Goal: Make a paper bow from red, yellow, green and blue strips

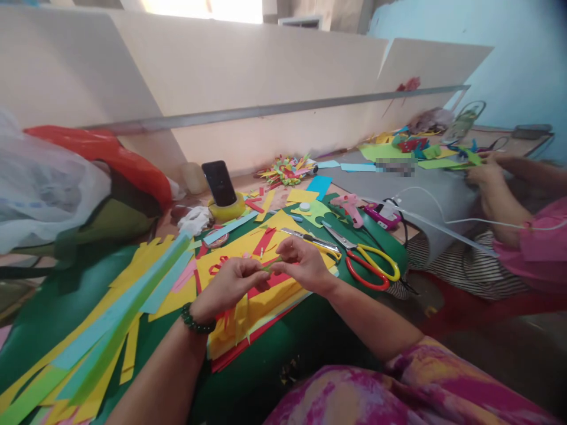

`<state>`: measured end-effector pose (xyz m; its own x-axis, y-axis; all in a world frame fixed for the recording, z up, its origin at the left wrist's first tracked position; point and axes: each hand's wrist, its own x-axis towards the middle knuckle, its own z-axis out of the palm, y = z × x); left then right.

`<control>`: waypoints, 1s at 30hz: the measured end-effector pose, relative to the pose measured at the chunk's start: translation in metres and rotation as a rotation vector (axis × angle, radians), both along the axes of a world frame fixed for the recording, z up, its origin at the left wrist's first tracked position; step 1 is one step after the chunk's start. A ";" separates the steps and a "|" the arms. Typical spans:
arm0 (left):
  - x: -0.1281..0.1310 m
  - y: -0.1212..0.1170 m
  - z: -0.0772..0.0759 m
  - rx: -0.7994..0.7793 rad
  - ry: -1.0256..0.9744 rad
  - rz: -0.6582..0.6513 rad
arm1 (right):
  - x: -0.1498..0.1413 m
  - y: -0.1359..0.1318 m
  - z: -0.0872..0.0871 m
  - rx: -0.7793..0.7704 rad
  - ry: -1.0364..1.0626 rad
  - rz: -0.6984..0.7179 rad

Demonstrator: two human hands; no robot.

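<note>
Pale board [266, 68] and light-blue wall [460, 26] backed the green-covered worktop [106, 265]. Principal item: one small green paper piece [268, 267], situated between my two hands, above a yellow-and-red paper stack [261, 316]. Left hand [233, 286]: thumb and forefinger pinched together on the piece's near end; dark bead bracelet [197, 320] at the wrist. Right hand [303, 265]: fingers curled in, thumb and forefinger closed on its other end.

Just beyond my right hand: one box cutter [310, 238], lying aslant. Right of it: scissors [370, 265], blades parted, one handle loop red, one yellow. Behind these: one pink glue gun [349, 208], with a magenta device [383, 216] beside it; one white cap [305, 206], on light-green paper.

Further back, left of centre: one black phone [220, 184], leaning upright at a yellow tape roll [228, 208]. Near the board: one many-coloured cluster of paper strips [287, 171].

To my left: long paper strips [121, 319] in yellow, blue and green, overlapping; past them, a white plastic bag [53, 171] and a red bag [135, 168].

Far right: a co-worker's hands [485, 168], near green paper, and one pink sleeve [531, 251].
</note>
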<state>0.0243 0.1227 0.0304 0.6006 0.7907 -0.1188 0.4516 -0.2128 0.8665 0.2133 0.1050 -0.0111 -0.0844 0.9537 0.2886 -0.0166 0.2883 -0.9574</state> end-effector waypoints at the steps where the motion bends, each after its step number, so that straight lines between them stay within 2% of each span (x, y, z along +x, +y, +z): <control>1: -0.003 0.001 0.001 0.002 0.009 -0.006 | 0.002 -0.001 0.001 -0.018 0.019 -0.010; 8: -0.011 0.002 0.006 -0.003 0.077 -0.067 | 0.021 -0.008 0.004 -0.145 -0.051 -0.010; 13: -0.007 -0.001 0.005 -0.070 0.089 -0.071 | 0.025 -0.014 0.006 -0.054 -0.218 -0.088; 15: -0.008 -0.001 0.006 -0.079 0.094 -0.088 | 0.030 -0.016 0.007 0.001 -0.255 -0.075; 18: -0.012 0.000 0.009 -0.059 0.109 -0.093 | 0.047 -0.019 0.007 0.041 -0.266 -0.069; 21: -0.012 0.001 0.009 -0.053 0.088 -0.092 | 0.071 -0.021 0.006 0.028 -0.337 -0.150; 23: -0.006 0.000 0.005 -0.052 0.074 -0.081 | 0.083 -0.022 0.005 0.032 -0.506 -0.209; 26: 0.006 -0.001 -0.005 0.087 0.137 -0.082 | 0.090 -0.018 0.003 0.073 -0.960 -0.357; 28: 0.014 -0.003 -0.013 0.212 0.231 -0.092 | 0.088 -0.012 0.001 0.028 -1.259 -0.426; 30: 0.019 -0.005 -0.018 0.292 0.356 -0.082 | 0.084 -0.006 0.000 -0.062 -1.438 -0.421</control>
<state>0.0429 0.1177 0.0122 0.6249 0.7731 -0.1085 0.6813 -0.4722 0.5594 0.2971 0.0990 -0.0111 0.0227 0.9870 0.1591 0.9955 -0.0077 -0.0941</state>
